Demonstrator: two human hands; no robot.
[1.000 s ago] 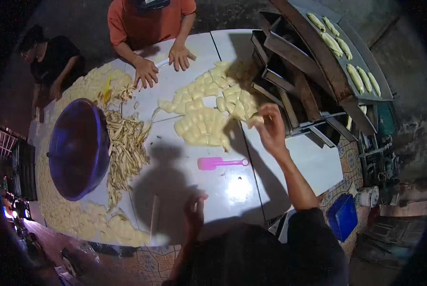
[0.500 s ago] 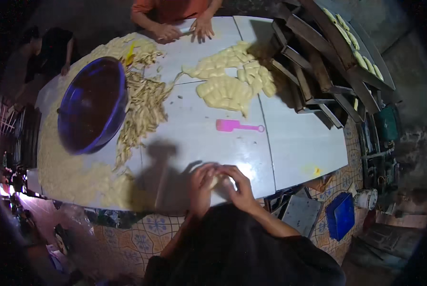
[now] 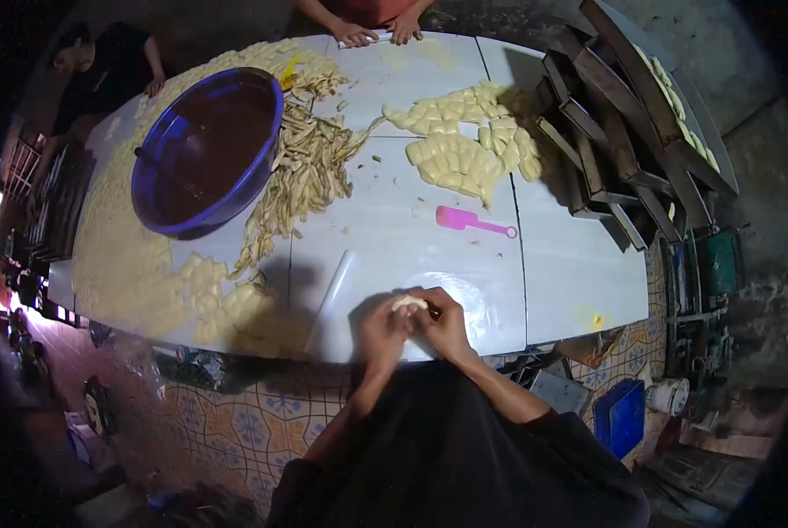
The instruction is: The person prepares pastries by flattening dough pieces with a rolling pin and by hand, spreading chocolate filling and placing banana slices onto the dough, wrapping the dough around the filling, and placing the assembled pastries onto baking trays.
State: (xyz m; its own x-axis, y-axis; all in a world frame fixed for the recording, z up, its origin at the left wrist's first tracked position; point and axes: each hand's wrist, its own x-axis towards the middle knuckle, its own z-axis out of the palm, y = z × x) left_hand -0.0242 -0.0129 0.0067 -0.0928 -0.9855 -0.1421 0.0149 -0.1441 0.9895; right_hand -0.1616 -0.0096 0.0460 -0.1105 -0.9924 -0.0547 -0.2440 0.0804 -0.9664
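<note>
No text, label, brand, number or sign can be read, near the fingers or farther off from them.

Held dough [image 3: 409, 303]: soft-looking, matt. Table [image 3: 579, 273]: smooth, glossy, bright glare on it. Basin [image 3: 268, 141]: shiny plastic. Scoop [image 3: 457, 217]: smooth plastic. Trays [image 3: 645, 88]: dull, worn-looking metal. Crate [image 3: 618, 416]: plastic. Shirt [image 3: 464, 449]: matt cloth. Floor [image 3: 253, 422]: tile. Strips [image 3: 301, 167]: rough, dull.
</note>
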